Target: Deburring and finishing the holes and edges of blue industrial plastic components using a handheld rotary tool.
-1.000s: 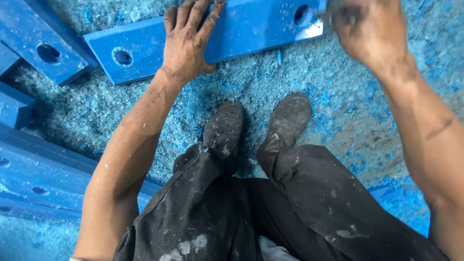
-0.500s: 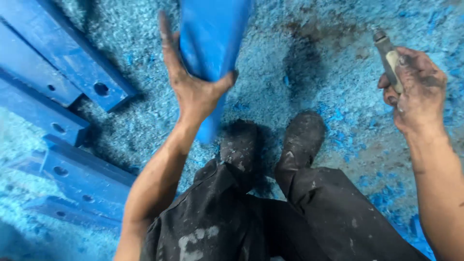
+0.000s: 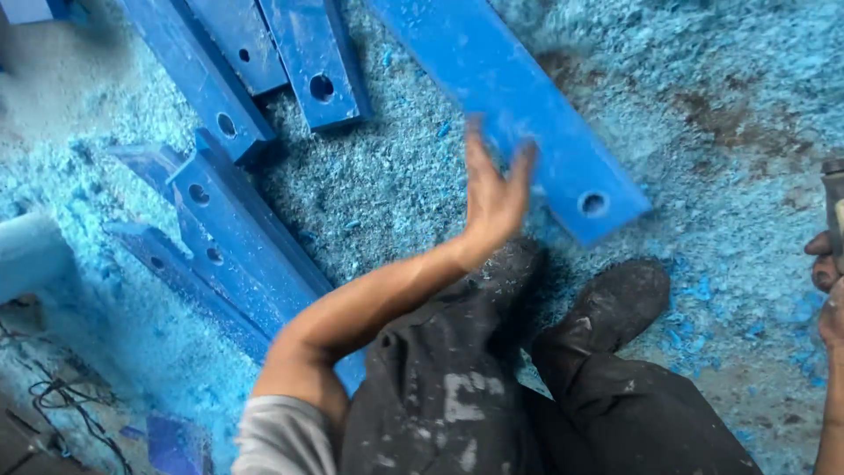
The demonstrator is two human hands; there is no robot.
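The left hand (image 3: 492,198) is open, with its fingers spread and pointing to the far side. It is blurry. It sits at the near left edge of a long blue bar (image 3: 510,105), and I cannot tell if it touches the bar or is just beside it. The bar lies flat on the floor (image 3: 730,79) and runs from the far middle down to the right, with a round hole (image 3: 593,204) near its close end. The right hand (image 3: 826,290) shows only a little at the right edge. It is closed around a dark tool (image 3: 833,207) that sticks up out of it, well apart from the bar. The floor is covered all over in pale blue shavings (image 3: 396,185). Two dark dusty shoes (image 3: 615,303) stand just near of the bar's close end, and dark trousers (image 3: 457,396) with pale smears fill the near middle. On the far left lie more blue bars (image 3: 251,62), side by side, each with a round hole. Nearer on the left is another heap of blue bars (image 3: 224,237), stacked on each other at a slant, with small holes in them. A pale blue round thing (image 3: 31,255) pokes in from the left edge. Some dark wires (image 3: 53,405) lie in the near left corner.
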